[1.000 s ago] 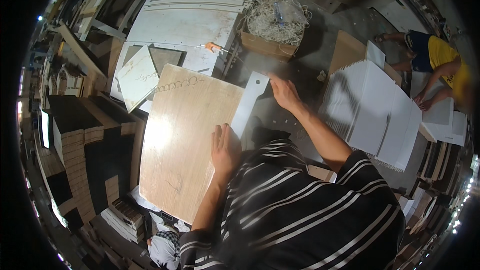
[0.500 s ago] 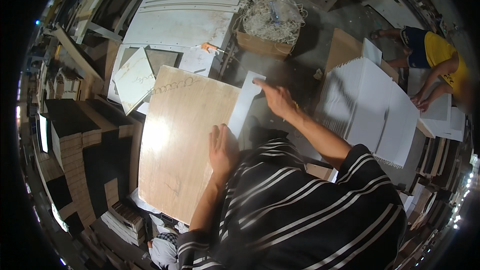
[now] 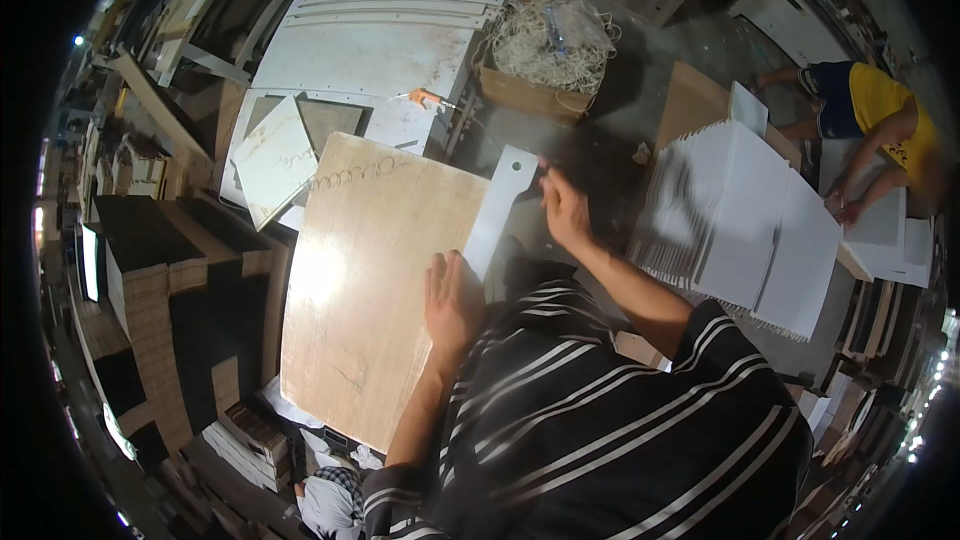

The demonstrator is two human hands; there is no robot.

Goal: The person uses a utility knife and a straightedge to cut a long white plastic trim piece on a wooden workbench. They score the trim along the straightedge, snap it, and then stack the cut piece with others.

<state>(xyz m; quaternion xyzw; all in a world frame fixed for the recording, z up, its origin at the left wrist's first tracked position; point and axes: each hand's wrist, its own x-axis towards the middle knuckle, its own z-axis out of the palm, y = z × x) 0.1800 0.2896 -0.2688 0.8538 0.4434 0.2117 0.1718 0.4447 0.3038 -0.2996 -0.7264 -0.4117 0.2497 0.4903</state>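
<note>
- Head view: strip (image 3: pixel 497 215) at frame centre along the right edge of the board (image 3: pixel 370 290), long axis slanting from upper right to lower left.
- Left hand (image 3: pixel 452 305): flat, fingers extended, at the strip's lower end.
- Right hand (image 3: pixel 567 212): nearer the holed upper end, just right of it; cannot tell whether it grips.

The left hand (image 3: pixel 453 305) lay palm down, its fingers (image 3: pixel 436 275) nearly straight and pointing forward, the left forearm (image 3: pixel 418 408) slanting behind it. Farther forward, the right hand (image 3: pixel 567 208) had its fingers loosely bent, the right forearm (image 3: pixel 640 285) angling forward and inward.
</note>
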